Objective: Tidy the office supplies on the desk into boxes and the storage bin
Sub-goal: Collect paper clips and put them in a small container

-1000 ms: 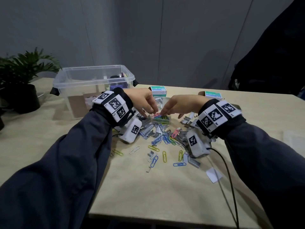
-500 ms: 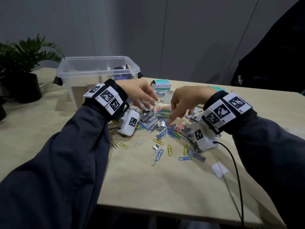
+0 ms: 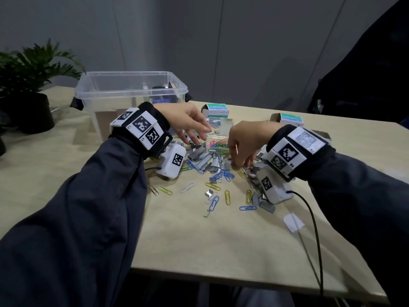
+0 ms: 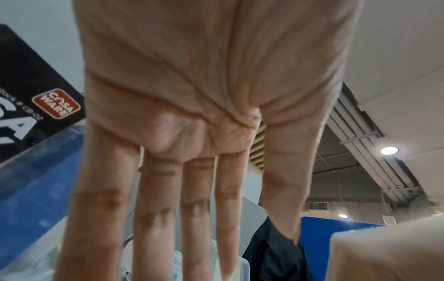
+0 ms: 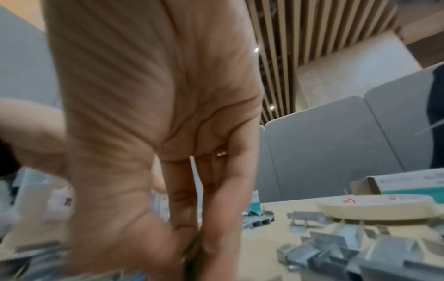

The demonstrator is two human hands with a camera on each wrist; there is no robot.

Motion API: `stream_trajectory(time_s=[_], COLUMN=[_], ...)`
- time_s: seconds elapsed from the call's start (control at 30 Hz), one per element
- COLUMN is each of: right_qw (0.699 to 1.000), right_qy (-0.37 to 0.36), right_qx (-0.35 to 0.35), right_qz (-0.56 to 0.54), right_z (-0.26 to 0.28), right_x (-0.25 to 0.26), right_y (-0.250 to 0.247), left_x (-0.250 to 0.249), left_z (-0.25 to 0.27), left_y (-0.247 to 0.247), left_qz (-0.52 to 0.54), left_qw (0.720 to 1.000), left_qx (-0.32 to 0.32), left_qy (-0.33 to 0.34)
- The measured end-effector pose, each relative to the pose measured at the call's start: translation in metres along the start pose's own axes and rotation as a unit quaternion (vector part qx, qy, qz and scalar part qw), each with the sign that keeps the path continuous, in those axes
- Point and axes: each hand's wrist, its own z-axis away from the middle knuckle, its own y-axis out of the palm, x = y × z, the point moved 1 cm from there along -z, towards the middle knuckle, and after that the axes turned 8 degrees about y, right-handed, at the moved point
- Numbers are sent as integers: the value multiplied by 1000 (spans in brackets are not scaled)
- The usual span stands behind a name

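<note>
Left hand (image 3: 188, 122) fingers straight, spread; right hand (image 3: 245, 142) fingertips bunched, pointing down.

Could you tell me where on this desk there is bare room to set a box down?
The near desk edge, below the scattered paper clips, is bare. So is the stretch between the storage bin and the plant pot. The middle is crowded: staple strips and both hands.

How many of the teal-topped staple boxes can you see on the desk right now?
2. One staple box stands behind the clear paper-clip box, just right of the storage bin. The other lies beyond the right hand, toward the far right. More could be hidden behind the hands.
</note>
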Motion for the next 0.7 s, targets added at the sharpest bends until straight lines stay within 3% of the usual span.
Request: stream_trajectory(time_s=[0.27, 0.57, 0.7], right_qw=[991, 999, 999], right_qy=[-13, 9, 15], right_qx=[-99, 38, 52], right_qz=[-89, -16, -7], right_z=[10, 16, 13], right_x=[-13, 24, 32], right_y=[-24, 5, 8], left_x=[1, 4, 5], left_z=[0, 1, 2], left_y=[-1, -4, -4], left_qz=[5, 8, 7], left_qw=[1000, 1000, 1000], left_qx=[-3, -6, -5], left_qy=[-7, -6, -9])
